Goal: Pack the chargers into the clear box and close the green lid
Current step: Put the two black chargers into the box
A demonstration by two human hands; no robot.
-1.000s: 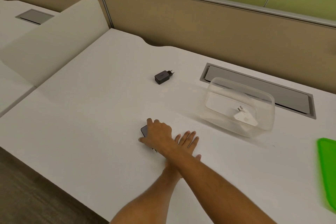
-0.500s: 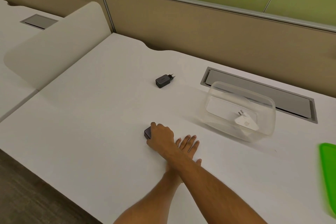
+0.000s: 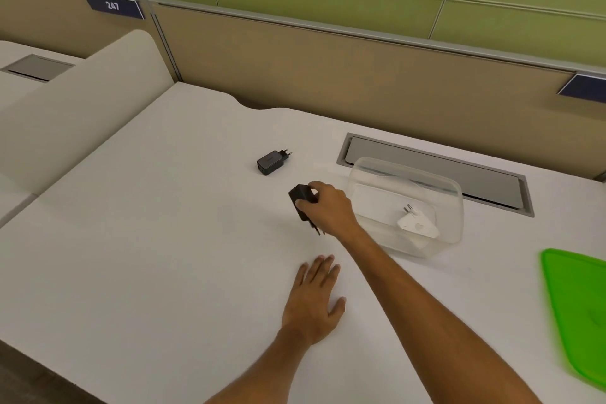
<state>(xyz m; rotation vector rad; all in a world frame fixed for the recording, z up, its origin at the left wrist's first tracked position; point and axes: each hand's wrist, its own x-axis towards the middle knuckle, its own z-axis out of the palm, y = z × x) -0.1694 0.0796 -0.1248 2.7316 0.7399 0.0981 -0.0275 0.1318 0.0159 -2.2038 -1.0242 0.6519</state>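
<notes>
My right hand (image 3: 329, 207) grips a black charger (image 3: 302, 199) and holds it above the white desk, just left of the clear box (image 3: 454, 207); its prongs point down. A white charger (image 3: 417, 224) lies inside the box. A second black charger (image 3: 271, 162) rests on the desk farther back, to the left. My left hand (image 3: 315, 300) lies flat on the desk, palm down, fingers spread, holding nothing. The green lid (image 3: 577, 311) lies on the desk at the right edge of the view, partly cut off.
A grey cable hatch (image 3: 492, 180) is set into the desk behind the box. A beige partition wall (image 3: 328, 69) runs along the back, and a curved divider (image 3: 82, 102) bounds the desk on the left. The desk's front edge drops off at the lower left.
My right hand closed on the near black charger, lifted it off the desk and carried it back and right toward the box. My left hand stayed flat on the desk.
</notes>
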